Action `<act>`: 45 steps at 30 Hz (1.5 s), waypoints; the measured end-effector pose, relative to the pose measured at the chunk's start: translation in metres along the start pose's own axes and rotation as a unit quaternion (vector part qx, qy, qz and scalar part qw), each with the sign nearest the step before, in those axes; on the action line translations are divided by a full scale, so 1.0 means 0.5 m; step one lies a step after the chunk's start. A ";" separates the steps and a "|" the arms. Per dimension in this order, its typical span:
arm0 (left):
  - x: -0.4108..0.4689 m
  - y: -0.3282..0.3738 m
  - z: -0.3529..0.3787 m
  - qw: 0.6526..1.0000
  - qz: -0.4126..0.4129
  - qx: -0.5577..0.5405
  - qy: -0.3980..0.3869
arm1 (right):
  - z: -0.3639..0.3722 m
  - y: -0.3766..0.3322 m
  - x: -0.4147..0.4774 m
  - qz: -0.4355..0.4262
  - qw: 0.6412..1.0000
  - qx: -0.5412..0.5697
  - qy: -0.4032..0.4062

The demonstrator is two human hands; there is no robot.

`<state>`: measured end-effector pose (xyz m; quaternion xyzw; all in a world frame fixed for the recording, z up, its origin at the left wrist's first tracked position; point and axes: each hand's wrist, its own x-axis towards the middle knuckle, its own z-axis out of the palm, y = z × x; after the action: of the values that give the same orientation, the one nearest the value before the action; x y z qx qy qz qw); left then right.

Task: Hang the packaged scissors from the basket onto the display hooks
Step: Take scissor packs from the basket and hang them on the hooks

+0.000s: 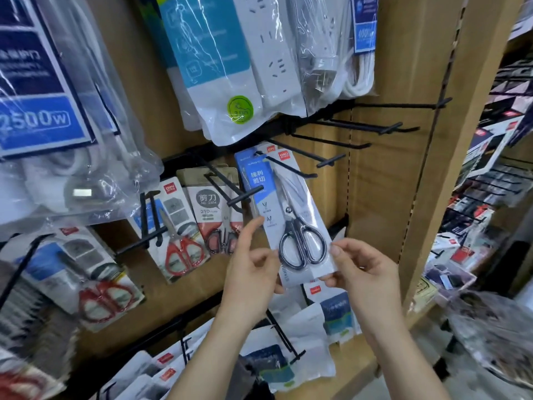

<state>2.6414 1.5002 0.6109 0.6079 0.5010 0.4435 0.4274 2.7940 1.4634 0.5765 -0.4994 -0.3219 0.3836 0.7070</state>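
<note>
One pack of scissors point(291, 215) in hand, black-handled, held up against the display board point(375, 197) and tilted, top toward the upper left. Right hand point(360, 272) pinches the pack's lower right corner, thumb on the front, fingers curled behind. Left hand point(251, 269) holds the lower left edge: forefinger straight along the edge, thumb on the front near the handles, lower fingers curled behind.

Pack's top sits at a black hook point(291, 167), which crosses in front of the card. Whether the hang hole is threaded: cannot tell. A second card edge shows just behind the top, so one pack probably hangs there already.

On hooks to the left hang a red-handled pack point(181, 252), a dark-handled pack point(220, 226) and another red-handled pack point(98, 293). Several bare hooks point(328, 162) stand to the right.

Basket not identifiable in view, so remaining stock unknown.

Judgement: this pack is mid-hanging, not released. Sliding it on and letting go are left.
</note>
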 end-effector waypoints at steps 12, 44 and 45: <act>0.107 -0.081 -0.001 0.987 -0.030 0.156 0.004 | -0.112 0.043 -0.002 0.066 0.994 -0.088 -0.011; -0.414 -0.626 0.416 0.846 -0.186 0.212 -0.453 | -0.690 0.429 -0.556 0.380 0.833 -0.221 0.336; -0.429 -0.653 0.449 0.841 -0.195 0.216 -0.457 | -0.715 0.461 -0.553 0.383 0.833 -0.217 0.335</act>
<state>2.7610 1.3146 0.2182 0.7081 0.4400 -0.0965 0.5438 2.9047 1.1080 0.2320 -0.8215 0.0769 0.3533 0.4410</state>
